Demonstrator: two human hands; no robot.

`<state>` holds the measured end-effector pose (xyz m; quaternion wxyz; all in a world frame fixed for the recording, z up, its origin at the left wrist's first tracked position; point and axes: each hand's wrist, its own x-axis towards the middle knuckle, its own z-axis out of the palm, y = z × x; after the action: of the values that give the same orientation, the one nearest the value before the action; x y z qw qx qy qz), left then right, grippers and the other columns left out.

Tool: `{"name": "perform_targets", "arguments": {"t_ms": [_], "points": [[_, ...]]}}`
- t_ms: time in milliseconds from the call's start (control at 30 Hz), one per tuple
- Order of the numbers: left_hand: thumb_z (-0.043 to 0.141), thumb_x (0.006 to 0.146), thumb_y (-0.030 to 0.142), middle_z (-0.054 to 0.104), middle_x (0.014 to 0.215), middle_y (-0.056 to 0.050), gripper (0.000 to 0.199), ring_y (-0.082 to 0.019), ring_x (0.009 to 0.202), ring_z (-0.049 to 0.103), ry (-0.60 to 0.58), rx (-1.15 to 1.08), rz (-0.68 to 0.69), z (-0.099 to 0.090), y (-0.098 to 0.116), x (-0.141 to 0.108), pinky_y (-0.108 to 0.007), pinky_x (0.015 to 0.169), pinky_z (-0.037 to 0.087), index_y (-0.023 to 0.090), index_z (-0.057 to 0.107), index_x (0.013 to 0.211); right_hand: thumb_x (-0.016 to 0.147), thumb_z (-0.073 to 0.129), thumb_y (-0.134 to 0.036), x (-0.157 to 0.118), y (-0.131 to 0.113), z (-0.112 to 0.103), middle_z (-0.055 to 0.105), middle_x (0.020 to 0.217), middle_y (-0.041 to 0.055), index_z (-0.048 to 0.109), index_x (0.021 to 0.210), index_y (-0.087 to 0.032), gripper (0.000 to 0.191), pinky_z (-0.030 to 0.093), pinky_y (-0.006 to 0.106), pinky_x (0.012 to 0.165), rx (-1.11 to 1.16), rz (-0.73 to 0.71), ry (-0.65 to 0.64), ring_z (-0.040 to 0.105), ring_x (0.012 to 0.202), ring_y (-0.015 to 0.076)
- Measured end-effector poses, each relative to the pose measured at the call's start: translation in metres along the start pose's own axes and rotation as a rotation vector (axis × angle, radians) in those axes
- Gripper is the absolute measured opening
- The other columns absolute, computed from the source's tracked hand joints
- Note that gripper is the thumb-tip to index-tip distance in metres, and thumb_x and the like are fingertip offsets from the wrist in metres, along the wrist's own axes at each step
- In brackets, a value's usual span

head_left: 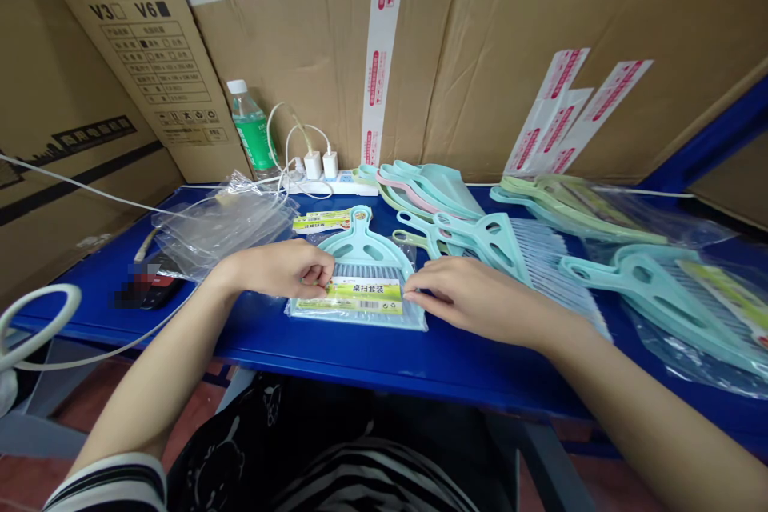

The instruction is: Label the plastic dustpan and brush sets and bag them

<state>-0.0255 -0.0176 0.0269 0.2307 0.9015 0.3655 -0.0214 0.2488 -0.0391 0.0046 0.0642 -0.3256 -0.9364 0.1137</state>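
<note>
Left grip [288, 267] is pinching label card [366, 295], right grip [454, 293] touching, closure unclear; level handling is likely preventing creases

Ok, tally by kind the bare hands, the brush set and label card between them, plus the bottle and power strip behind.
Hands: 2, left hand and right hand
Brush set: 1
Label card: 1
Bottle: 1
Power strip: 1
Total: 6

Room along table [360, 358] front; brushes [549, 256] block right, bags [213, 232] left.
</note>
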Motion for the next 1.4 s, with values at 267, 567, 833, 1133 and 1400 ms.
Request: {"name": "perform_targets", "arguments": {"t_ms": [267,567,833,1133,1400], "points": [[0.059,0.079,0.024,0.053,0.06,0.005,0.009,-0.009,0.055,0.046,0.0,0.007,-0.001,0.0003,-0.0008,0.0007,-0.021,0.055,0.033,0.018,0.059,0.074,0.098,0.04,-0.027,-0.0003,-0.0036,-0.001,0.064,0.075,0.0042,0.059,0.082,-0.02,0.025,0.037,0.029,0.062,-0.061,0.028,-0.015,0.059,0.069,0.0193],[0.059,0.079,0.025,0.052,0.06,0.005,0.009,-0.009,0.055,0.044,-0.01,0.006,-0.026,-0.0005,0.0022,-0.0002,-0.022,0.056,0.033,0.018,0.058,0.073,0.097,0.041,-0.025,0.0013,-0.0042,-0.0012,0.064,0.075,0.0039,0.059,0.083,-0.02,0.024,0.037,0.029,0.062,-0.086,0.034,-0.015,0.06,0.069,0.0196],[0.059,0.079,0.026,0.052,0.06,0.005,0.01,-0.009,0.055,0.045,-0.007,0.01,-0.019,-0.0002,0.0006,0.0004,-0.022,0.056,0.033,0.018,0.059,0.073,0.097,0.041,-0.024,0.0,-0.0029,-0.0001,0.065,0.076,0.0039,0.061,0.083,-0.02,0.025,0.038,0.029,0.063,-0.103,0.015,-0.003,0.061,0.07,0.0193],[0.059,0.08,0.027,0.052,0.059,0.005,0.011,-0.009,0.055,0.044,-0.004,0.014,-0.016,-0.0001,0.0015,0.0002,-0.022,0.056,0.033,0.018,0.058,0.073,0.098,0.04,-0.025,-0.0003,-0.0016,0.0011,0.064,0.074,0.0038,0.061,0.083,-0.021,0.026,0.037,0.029,0.062,-0.095,-0.007,0.02,0.06,0.069,0.019],[0.06,0.079,0.024,0.051,0.059,0.006,0.009,-0.009,0.054,0.044,-0.01,0.018,-0.04,-0.0007,0.0034,0.0005,-0.022,0.056,0.032,0.018,0.058,0.073,0.097,0.041,-0.025,-0.0003,-0.0017,0.0011,0.065,0.075,0.0043,0.061,0.082,-0.02,0.026,0.037,0.029,0.063,-0.085,-0.002,0.022,0.059,0.069,0.0192]]}}
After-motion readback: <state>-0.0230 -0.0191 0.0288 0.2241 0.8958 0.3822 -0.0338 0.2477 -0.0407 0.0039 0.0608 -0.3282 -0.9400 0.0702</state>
